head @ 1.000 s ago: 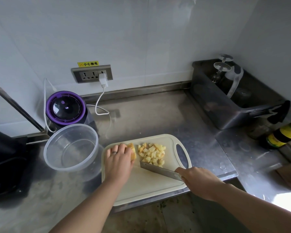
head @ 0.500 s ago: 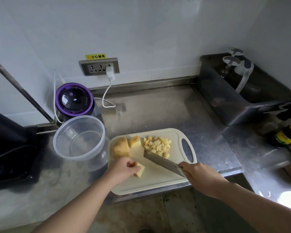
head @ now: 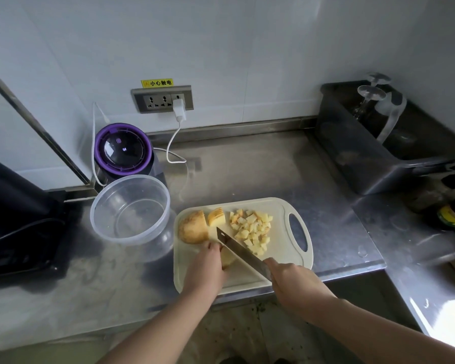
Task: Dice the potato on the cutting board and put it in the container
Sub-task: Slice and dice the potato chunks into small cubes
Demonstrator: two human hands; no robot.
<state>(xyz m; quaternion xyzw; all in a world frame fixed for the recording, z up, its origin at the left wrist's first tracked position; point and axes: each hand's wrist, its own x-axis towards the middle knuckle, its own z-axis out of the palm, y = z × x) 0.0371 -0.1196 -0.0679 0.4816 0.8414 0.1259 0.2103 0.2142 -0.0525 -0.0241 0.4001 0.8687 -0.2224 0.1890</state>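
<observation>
- Your left hand (head: 206, 269) presses a potato slab (head: 227, 257) flat on the white cutting board (head: 281, 206) at lower centre, fingers curled over it.
- Your right hand (head: 296, 283) is closed around the handle of the knife (head: 238, 252); the blade angles up-left, just beside the slab.
- On the board's upper part lie a large potato chunk (head: 193, 227), a smaller piece (head: 216, 217) and a heap of potato dice (head: 252, 231).
- The clear container (head: 129, 210) sits just left of the board, nothing in it.
- The steel counter (head: 260, 166) fills the middle; a white wall (head: 221, 43) above carries a socket strip (head: 162, 99), a purple-rimmed appliance (head: 122, 151) below it, and a dark bin (head: 373, 164) stands at right.
</observation>
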